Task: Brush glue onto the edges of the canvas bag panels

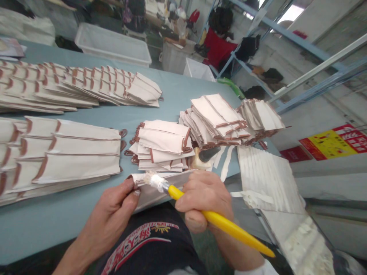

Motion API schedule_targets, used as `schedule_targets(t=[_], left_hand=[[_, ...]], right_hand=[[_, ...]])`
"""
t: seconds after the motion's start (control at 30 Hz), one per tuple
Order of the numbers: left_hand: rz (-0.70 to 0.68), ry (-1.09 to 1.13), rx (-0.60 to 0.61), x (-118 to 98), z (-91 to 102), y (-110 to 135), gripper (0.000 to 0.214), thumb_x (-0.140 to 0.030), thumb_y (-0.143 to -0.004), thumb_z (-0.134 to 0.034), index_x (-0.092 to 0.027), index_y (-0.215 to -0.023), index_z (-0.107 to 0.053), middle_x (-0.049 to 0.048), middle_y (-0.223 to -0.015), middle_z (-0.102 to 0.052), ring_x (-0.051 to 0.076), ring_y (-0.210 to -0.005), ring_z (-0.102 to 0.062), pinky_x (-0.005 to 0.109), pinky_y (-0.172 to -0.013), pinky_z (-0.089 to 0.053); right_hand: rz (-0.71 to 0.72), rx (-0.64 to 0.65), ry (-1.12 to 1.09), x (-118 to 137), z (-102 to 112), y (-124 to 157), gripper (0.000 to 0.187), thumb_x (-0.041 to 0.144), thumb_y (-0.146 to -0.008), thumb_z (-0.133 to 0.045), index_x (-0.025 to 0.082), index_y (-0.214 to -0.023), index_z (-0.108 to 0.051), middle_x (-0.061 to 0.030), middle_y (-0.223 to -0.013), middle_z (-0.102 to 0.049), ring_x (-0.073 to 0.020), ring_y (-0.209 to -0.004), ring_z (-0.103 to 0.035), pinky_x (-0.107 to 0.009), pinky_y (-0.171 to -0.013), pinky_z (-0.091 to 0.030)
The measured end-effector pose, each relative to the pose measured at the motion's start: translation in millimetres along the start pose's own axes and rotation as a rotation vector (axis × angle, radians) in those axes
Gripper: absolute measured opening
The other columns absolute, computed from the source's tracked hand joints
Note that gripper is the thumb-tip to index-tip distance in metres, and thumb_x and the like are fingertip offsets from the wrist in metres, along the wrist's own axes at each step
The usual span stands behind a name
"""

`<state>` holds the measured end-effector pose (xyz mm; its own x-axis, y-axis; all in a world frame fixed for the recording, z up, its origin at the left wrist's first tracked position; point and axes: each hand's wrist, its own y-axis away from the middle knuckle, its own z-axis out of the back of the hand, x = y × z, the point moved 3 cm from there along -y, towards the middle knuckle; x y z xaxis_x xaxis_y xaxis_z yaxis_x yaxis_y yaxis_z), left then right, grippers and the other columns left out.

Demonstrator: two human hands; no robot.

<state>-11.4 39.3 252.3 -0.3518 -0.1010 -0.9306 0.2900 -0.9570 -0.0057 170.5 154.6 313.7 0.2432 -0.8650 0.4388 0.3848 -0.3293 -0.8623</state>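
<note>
Fingers (197, 186) of the right hand (210, 198) are closed around a brush (229, 228), by its yellow handle. The bristles, covered with something white, are at the left end of a pale piece (153, 196); whether they touch it, I cannot tell surely. The left hand (113, 217) pinches this same end, beside its brown edge, between thumb and forefinger. The piece is at the near edge of the desk (174, 99), before a dark apron (149, 240) with red lettering. Just beyond it lies a small stack (164, 135) of similar pieces, brown-edged. To the right of this stack are a dark tapered tool (209, 154) and white strips (227, 164); farther back, a taller stack (216, 114) and a third stack (265, 116). On the left, a near row (86, 147) and a far row (86, 82) of pieces overlap in layers. At right is a ridged white sheet (269, 179). Behind the desk stands a white bin (111, 46).
</note>
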Motion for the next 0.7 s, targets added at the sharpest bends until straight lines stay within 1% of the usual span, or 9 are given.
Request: schedule_targets(t=[0.1,0.2,0.3,0.37,0.43,0.5,0.6,0.67,0.7], left_hand=[[-0.199,-0.187,-0.103,8,-7.1,7,0.037,-0.029,-0.108,-0.051,-0.028,-0.072,-0.057,-0.0054,-0.061,-0.057,0.016,-0.053,-0.053,0.030,-0.058,-0.041],[-0.342,-0.315,-0.171,22,-11.1,14,0.035,-0.019,-0.108,-0.052,-0.028,-0.075,-0.055,-0.0050,-0.065,-0.060,0.016,-0.056,-0.056,0.032,-0.062,-0.040],[-0.427,-0.371,-0.173,30,-10.6,16,0.027,-0.016,-0.108,-0.054,-0.028,-0.085,-0.060,-0.0040,-0.073,-0.064,0.018,-0.064,-0.063,0.032,-0.067,-0.045],[-0.465,-0.383,-0.171,31,-9.1,17,0.023,-0.015,-0.109,-0.053,-0.029,-0.091,-0.060,-0.0043,-0.075,-0.063,0.019,-0.065,-0.063,0.032,-0.070,-0.048],[-0.488,-0.387,-0.180,31,-7.9,18,0.025,-0.013,-0.108,-0.051,-0.029,-0.091,-0.059,-0.0043,-0.075,-0.062,0.019,-0.063,-0.062,0.031,-0.069,-0.050],[-0.489,-0.389,-0.192,31,-7.6,19,0.026,-0.013,-0.108,-0.051,-0.029,-0.089,-0.059,-0.0037,-0.074,-0.063,0.019,-0.063,-0.062,0.031,-0.067,-0.049],[-0.487,-0.417,-0.203,31,-9.0,20,0.024,-0.012,-0.108,-0.053,-0.027,-0.093,-0.065,-0.0028,-0.076,-0.066,0.019,-0.065,-0.065,0.032,-0.069,-0.048],[-0.497,-0.449,-0.212,30,-10.2,20,0.023,-0.011,-0.109,-0.053,-0.027,-0.099,-0.067,-0.0030,-0.077,-0.067,0.019,-0.067,-0.068,0.032,-0.072,-0.050],[-0.507,-0.457,-0.217,30,-10.5,20,0.024,-0.010,-0.109,-0.052,-0.027,-0.100,-0.066,-0.0034,-0.077,-0.066,0.019,-0.067,-0.067,0.032,-0.073,-0.050]], right_hand=[[-0.079,-0.099,0.029,-2,2,1,0.016,0.036,-0.117,-0.064,0.030,-0.109,-0.076,0.0050,-0.065,-0.073,-0.0159,-0.045,-0.064,-0.030,-0.050,-0.054],[-0.110,-0.013,0.068,-1,-5,2,0.022,0.035,-0.116,-0.062,0.029,-0.099,-0.074,0.0047,-0.066,-0.075,-0.0141,-0.047,-0.066,-0.028,-0.056,-0.060],[-0.081,0.065,0.087,7,-16,5,0.027,0.034,-0.118,-0.058,0.028,-0.093,-0.069,0.0074,-0.061,-0.071,-0.0114,-0.044,-0.061,-0.026,-0.054,-0.058],[-0.085,0.107,0.083,13,-23,7,0.022,0.032,-0.116,-0.060,0.029,-0.094,-0.066,0.0089,-0.059,-0.069,-0.0112,-0.043,-0.059,-0.026,-0.051,-0.055],[-0.100,0.112,0.069,15,-25,9,0.020,0.030,-0.113,-0.064,0.030,-0.093,-0.064,0.0096,-0.058,-0.068,-0.0111,-0.041,-0.057,-0.026,-0.050,-0.053],[-0.122,0.068,0.048,12,-23,8,0.023,0.032,-0.115,-0.062,0.030,-0.092,-0.064,0.0089,-0.059,-0.068,-0.0112,-0.042,-0.057,-0.025,-0.052,-0.055],[-0.155,-0.063,0.031,3,-15,6,0.028,0.035,-0.117,-0.057,0.029,-0.092,-0.067,0.0063,-0.062,-0.071,-0.0127,-0.046,-0.063,-0.026,-0.053,-0.056],[-0.180,-0.067,0.052,-1,-15,6,0.026,0.032,-0.116,-0.058,0.029,-0.092,-0.068,0.0049,-0.064,-0.073,-0.0137,-0.050,-0.067,-0.027,-0.054,-0.057],[-0.168,-0.037,0.060,0,-17,6,0.027,0.031,-0.116,-0.057,0.028,-0.091,-0.067,0.0050,-0.064,-0.073,-0.0134,-0.050,-0.067,-0.026,-0.053,-0.056]])
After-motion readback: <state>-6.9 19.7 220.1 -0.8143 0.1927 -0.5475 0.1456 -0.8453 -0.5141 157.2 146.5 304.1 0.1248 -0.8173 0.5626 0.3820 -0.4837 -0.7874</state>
